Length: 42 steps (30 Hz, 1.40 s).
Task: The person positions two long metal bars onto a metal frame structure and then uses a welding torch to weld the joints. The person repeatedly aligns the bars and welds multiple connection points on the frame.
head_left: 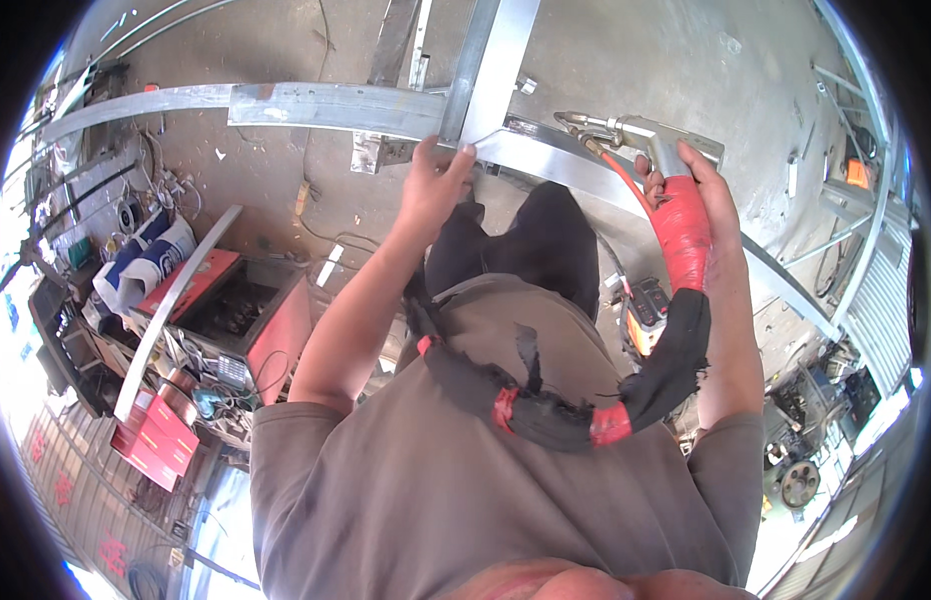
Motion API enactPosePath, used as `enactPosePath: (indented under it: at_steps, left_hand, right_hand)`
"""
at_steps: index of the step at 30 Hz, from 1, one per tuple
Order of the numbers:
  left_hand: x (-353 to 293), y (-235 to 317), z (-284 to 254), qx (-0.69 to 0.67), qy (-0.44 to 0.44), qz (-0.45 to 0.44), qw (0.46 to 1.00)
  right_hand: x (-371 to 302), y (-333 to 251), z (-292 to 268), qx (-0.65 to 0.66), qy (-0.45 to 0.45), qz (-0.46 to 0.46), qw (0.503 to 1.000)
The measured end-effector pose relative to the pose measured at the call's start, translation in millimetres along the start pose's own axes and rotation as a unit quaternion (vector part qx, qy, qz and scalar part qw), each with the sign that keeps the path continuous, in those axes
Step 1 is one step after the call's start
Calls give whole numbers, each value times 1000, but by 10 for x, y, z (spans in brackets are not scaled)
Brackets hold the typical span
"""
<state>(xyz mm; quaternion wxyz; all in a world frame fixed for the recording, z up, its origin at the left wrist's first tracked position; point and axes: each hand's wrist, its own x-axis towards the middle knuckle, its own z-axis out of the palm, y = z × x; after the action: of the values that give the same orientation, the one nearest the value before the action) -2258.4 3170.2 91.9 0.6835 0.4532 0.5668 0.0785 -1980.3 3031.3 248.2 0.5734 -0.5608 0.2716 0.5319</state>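
My right hand [721,205] is wrapped round the handle of a metal welding gun [651,140], which is bound in red tape. Its nozzle points left, above a shiny metal beam [576,172]. An orange hose [626,180] and a thick cable [676,345] in black cloth run from the gun; the cable loops across my chest. My left hand [436,190] touches the corner where several metal bars meet, thumb and forefinger apart. A curved-looking grey bar [336,108] reaches left from that corner, and an upright bar [501,70] goes away from me. My lower fingers are partly hidden.
A red cabinet [281,320] with a dark open top stands at left, near blue-and-white packages [151,255] and a long pale strip [176,310]. An orange-and-black device [646,310] is beside my right leg. Loose wires lie on the concrete floor [626,50].
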Motion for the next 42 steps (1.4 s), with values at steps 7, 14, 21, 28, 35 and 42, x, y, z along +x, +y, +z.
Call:
enactPosePath:
  at_steps: [7, 14, 21, 28, 35, 42]
  left_hand:
    - [67, -32, 329, -2, 98, -19, 995]
    - [179, 134, 205, 349, 136, 90, 923]
    - [797, 1186, 684, 461, 77, 123, 875]
    - [1068, 1562, 1299, 649, 76, 7, 757]
    - [1072, 1496, 1309, 653, 71, -13, 754]
    - [1089, 1484, 1320, 642, 71, 5, 764]
  right_hand:
    - [26, -172, 228, -55, -25, 52, 997]
    - [579, -714, 8, -67, -56, 161, 983]
    - [1080, -1188, -342, -38, -127, 219, 967]
    - [1301, -1305, -506, 27, -146, 319, 936]
    - [1384, -1203, -468, 37, -154, 352, 922]
    - [1366, -1215, -361, -21, -138, 317, 938]
